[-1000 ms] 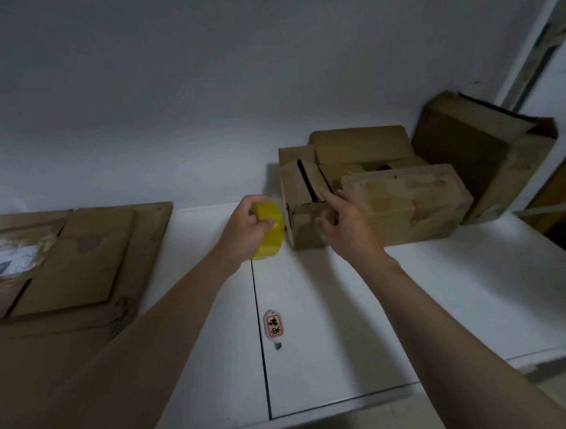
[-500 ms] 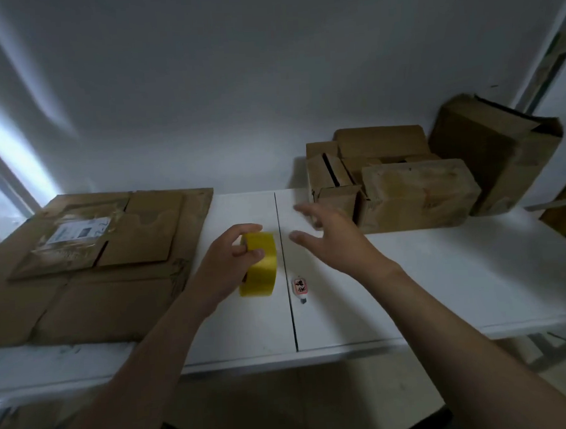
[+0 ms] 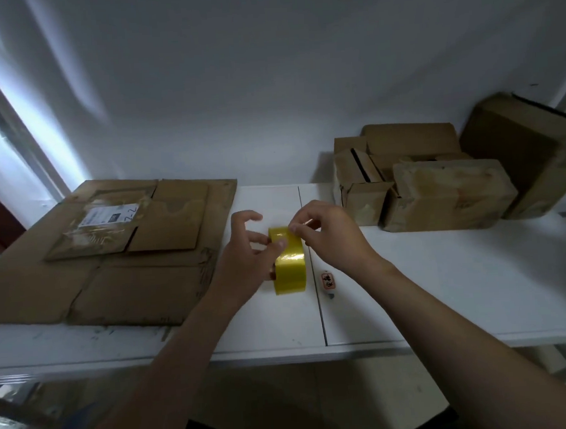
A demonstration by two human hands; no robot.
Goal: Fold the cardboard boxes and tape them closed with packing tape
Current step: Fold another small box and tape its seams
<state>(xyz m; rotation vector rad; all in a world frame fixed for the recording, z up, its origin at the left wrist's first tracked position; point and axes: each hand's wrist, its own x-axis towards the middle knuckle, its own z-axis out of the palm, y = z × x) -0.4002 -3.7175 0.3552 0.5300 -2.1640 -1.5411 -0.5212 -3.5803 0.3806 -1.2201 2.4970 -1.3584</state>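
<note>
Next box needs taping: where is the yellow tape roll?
Centre of the head view: the roll stands on the white table between left hand and right hand, right of the flattened cardboard.

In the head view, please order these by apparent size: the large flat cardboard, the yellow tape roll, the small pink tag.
1. large flat cardboard
2. yellow tape roll
3. small pink tag
The differences are plain; none look alike.

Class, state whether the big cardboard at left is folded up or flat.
Flat: the cardboard lies spread on the table, flaps out, no walls raised.
</note>
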